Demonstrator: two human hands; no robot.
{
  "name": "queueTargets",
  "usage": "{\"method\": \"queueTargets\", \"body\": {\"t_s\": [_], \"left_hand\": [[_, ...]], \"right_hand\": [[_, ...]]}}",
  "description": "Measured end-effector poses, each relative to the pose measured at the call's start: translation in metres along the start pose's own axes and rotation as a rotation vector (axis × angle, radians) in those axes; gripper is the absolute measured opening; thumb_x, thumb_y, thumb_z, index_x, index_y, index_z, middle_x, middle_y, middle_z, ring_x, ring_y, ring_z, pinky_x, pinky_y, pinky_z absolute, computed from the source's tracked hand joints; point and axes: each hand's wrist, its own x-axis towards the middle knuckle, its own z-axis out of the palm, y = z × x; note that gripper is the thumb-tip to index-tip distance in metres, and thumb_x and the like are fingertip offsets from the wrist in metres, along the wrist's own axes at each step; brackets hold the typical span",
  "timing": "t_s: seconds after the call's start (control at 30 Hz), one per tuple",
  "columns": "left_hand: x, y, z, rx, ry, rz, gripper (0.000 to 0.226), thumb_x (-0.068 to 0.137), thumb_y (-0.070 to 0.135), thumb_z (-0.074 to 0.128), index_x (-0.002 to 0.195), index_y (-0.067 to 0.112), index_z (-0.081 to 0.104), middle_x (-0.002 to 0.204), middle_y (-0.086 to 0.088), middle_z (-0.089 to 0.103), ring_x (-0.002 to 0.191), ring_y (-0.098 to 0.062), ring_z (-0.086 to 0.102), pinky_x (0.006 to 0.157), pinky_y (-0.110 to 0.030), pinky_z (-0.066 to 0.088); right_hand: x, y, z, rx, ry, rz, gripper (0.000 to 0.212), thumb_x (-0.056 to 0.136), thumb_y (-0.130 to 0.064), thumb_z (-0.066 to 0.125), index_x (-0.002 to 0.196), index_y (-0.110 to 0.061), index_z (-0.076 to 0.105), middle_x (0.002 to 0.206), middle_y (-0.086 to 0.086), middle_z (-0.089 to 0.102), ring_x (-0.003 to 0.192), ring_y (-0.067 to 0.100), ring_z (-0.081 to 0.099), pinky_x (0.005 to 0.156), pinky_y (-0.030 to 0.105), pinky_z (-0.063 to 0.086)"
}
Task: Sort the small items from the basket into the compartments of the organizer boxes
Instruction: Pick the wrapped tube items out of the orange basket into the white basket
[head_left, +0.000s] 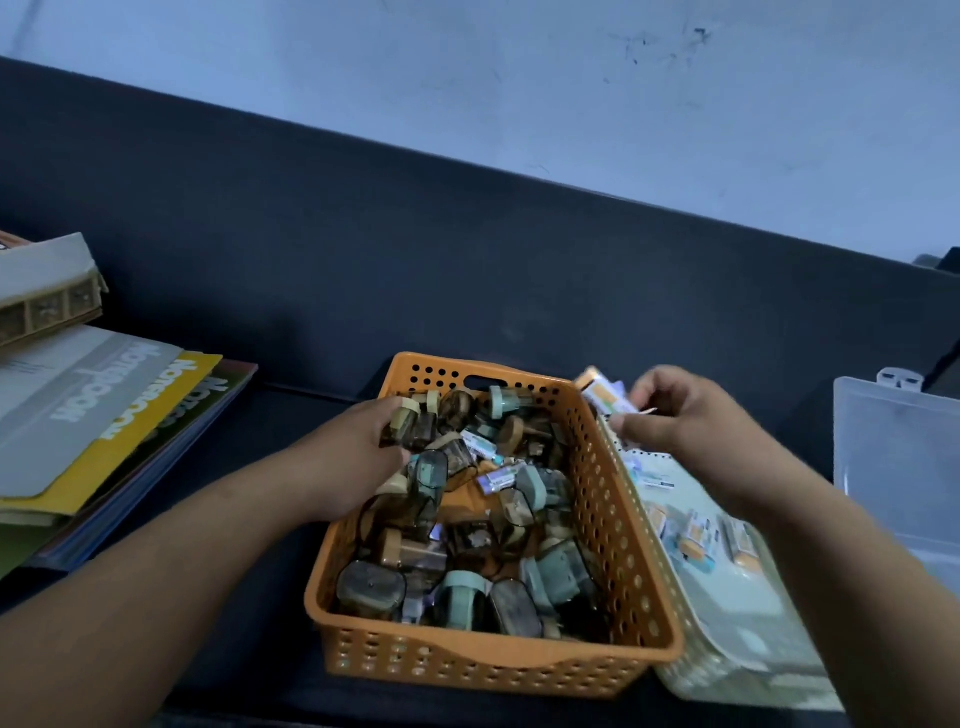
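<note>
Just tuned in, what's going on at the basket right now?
A person is working with both hands. The left hand reaches into the orange basket and grips a few dark pods from the pile. The right hand pinches an orange-and-white packet just past the basket's right rim, above the pale organizer box, where similar packets already lie. The basket is still nearly full. A clear box stands further right.

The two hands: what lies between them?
In the head view, the far end of the orange basket, heaped with small items, separates the left hand from the right hand.
</note>
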Motion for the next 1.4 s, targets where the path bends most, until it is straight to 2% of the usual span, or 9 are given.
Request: {"method": "queueTargets", "body": {"t_s": [0.13,0.23,0.3,0.4,0.6,0.87,1.1,1.27,1.4], "left_hand": [[0.000,0.002,0.000,0.006,0.002,0.009,0.059,0.095,0.023,0.052,0.148,0.029,0.028,0.142,0.008,0.042,0.122,-0.013,0.046,0.100,-0.030,0.039],[0.000,0.002,0.001,0.012,0.006,0.010,0.060,0.095,0.023,0.053,0.148,0.029,0.027,0.142,0.006,0.043,0.123,-0.014,0.046,0.103,-0.033,0.039],[0.000,0.002,0.001,0.020,0.006,0.010,0.061,0.095,0.023,0.053,0.149,0.029,0.026,0.144,0.004,0.042,0.125,-0.015,0.045,0.105,-0.033,0.038],[0.000,0.001,0.000,0.009,0.010,0.007,0.062,0.095,0.022,0.054,0.150,0.029,0.025,0.146,0.003,0.040,0.126,-0.016,0.044,0.106,-0.034,0.038],[0.000,0.002,0.002,-0.018,0.018,0.007,0.063,0.097,0.022,0.051,0.151,0.029,0.019,0.152,0.004,0.030,0.132,-0.015,0.037,0.104,-0.028,0.034],[0.001,-0.001,0.003,-0.009,0.018,0.014,0.066,0.098,0.024,0.049,0.153,0.025,0.013,0.158,0.004,0.018,0.144,-0.015,0.020,0.116,-0.032,0.022],[0.000,-0.002,0.004,0.009,0.005,0.023,0.067,0.098,0.027,0.049,0.153,0.026,0.012,0.159,0.006,0.015,0.145,-0.013,0.016,0.117,-0.032,0.018],[-0.001,-0.002,0.004,0.020,0.014,0.020,0.067,0.098,0.027,0.048,0.153,0.026,0.011,0.159,0.006,0.013,0.145,-0.013,0.014,0.118,-0.032,0.016],[0.000,-0.001,0.004,0.014,0.008,0.009,0.067,0.098,0.027,0.049,0.153,0.027,0.011,0.159,0.007,0.013,0.145,-0.013,0.014,0.118,-0.033,0.018]], "right_hand": [[-0.002,0.027,-0.027,-0.416,0.198,0.188,0.025,0.082,-0.029,0.075,0.096,-0.013,0.061,0.092,0.001,0.068,0.081,0.020,0.059,0.065,0.031,0.042],[-0.004,0.020,-0.018,-0.521,0.202,0.118,0.032,0.085,-0.032,0.072,0.113,-0.023,0.059,0.112,-0.006,0.059,0.098,0.013,0.057,0.059,0.021,0.045],[-0.002,0.003,0.002,-0.435,0.102,-0.011,0.023,0.086,-0.028,0.071,0.107,-0.028,0.062,0.107,-0.010,0.061,0.098,0.008,0.058,0.057,0.015,0.046],[0.010,-0.014,0.038,-0.500,-0.190,-0.120,0.017,0.088,-0.025,0.068,0.105,-0.026,0.067,0.103,-0.011,0.066,0.096,0.007,0.062,0.082,0.023,0.049],[0.048,-0.012,0.080,-0.934,-0.376,-0.131,0.053,0.091,-0.029,0.063,0.141,-0.024,0.047,0.143,0.001,0.045,0.133,0.024,0.040,0.108,0.036,0.037],[0.052,-0.011,0.078,-1.087,-0.459,-0.044,0.028,0.087,-0.026,0.064,0.114,-0.021,0.058,0.114,0.001,0.058,0.106,0.021,0.053,0.080,0.028,0.043],[0.041,-0.044,0.057,-0.447,-0.749,0.043,0.016,0.090,-0.027,0.065,0.101,-0.016,0.070,0.085,-0.008,0.069,0.081,0.007,0.063,0.082,0.025,0.051],[0.056,-0.020,0.068,-0.493,-0.459,0.025,0.011,0.092,-0.022,0.061,0.087,-0.019,0.070,0.088,0.003,0.072,0.081,0.015,0.067,0.090,0.039,0.055],[0.060,-0.008,0.084,-0.854,-0.471,-0.008,0.032,0.089,-0.019,0.065,0.120,-0.026,0.064,0.118,-0.008,0.061,0.110,0.015,0.058,0.097,0.030,0.047]]}}
